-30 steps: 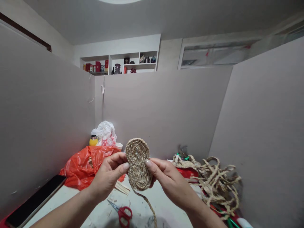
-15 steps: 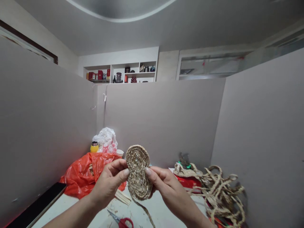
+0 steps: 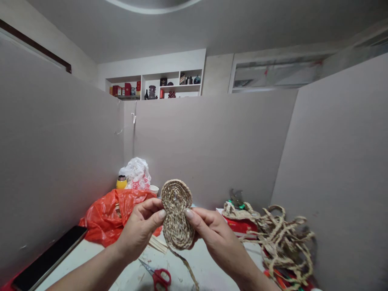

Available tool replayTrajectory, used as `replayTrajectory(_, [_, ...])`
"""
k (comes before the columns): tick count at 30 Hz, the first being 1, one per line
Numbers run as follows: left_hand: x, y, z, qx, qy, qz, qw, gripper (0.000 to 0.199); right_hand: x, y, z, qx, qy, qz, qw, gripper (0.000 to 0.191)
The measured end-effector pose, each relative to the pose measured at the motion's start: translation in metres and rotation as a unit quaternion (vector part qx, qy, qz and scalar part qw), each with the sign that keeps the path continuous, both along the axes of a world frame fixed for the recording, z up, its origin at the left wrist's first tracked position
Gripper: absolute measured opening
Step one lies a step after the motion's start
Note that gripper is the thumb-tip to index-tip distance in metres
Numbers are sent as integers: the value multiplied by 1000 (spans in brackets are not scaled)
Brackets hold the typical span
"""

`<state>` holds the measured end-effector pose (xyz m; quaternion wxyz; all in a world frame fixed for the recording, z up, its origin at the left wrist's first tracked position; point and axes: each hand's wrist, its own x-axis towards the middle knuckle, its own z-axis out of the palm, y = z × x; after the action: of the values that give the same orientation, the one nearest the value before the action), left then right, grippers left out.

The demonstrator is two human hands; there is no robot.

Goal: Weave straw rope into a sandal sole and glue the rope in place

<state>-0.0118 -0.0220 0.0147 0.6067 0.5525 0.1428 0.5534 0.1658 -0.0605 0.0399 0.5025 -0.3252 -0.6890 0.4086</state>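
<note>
I'm holding the woven piece upright above the table, its long axis running nearly vertical, its narrow waist clamped between thumb and fingers of my left hand and my right hand. Coarse braided fibre is coiling into a figure-eight, and a thin braided tail is trailing from its base. Below, red-handled scissors are lying partly cut off by the lower edge. My fingertips behind the weave are hidden.

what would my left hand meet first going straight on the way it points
The woven piece, which the left hand grips by its edge; past it, probably the right hand, though depth is hard to judge.
</note>
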Motion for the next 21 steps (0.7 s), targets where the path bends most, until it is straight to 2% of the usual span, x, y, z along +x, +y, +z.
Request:
replayTrajectory(9, [1,1,0,1,-2,-6,1000,12,0,3,-3,5,-19,-7,1000,45])
replayTrajectory(21, [3,-3,3,-29,-14,-11,999,12,-1,-1,0,14,-30,-21,999,45])
